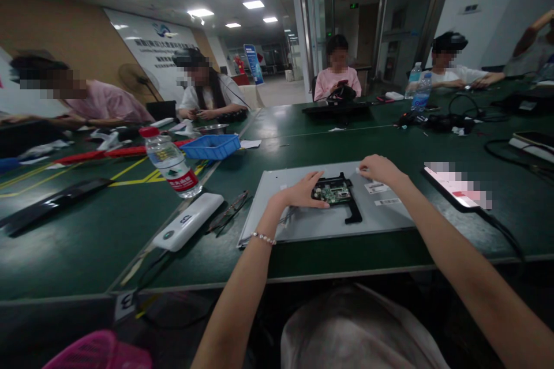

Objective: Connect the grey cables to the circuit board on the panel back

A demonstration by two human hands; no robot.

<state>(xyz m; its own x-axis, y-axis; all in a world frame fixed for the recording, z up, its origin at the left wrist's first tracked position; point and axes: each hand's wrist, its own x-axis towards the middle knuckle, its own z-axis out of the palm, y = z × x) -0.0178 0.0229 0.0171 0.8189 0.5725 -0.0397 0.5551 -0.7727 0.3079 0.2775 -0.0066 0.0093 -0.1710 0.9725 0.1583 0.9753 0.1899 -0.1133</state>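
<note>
A flat grey panel (298,228), like the back of a display, lies on the green table before me. On its middle sits a green circuit board (335,194) in a black bracket (355,211). My left hand (300,191) reaches over the board's left side, thumb and fingers spread along its near and far edges; the palm hides part of it. At the panel's far right edge, my right hand (381,170) is closed in a pinch. A small white bit shows at its fingertips, too small to name. White labels (377,187) lie beside that hand.
Left of the panel are glasses (228,211), a white power bank (189,222), a water bottle (172,164) and a blue tray (211,147). A lit phone (454,185) with a cable lies to the right. Several people sit around the table (277,153).
</note>
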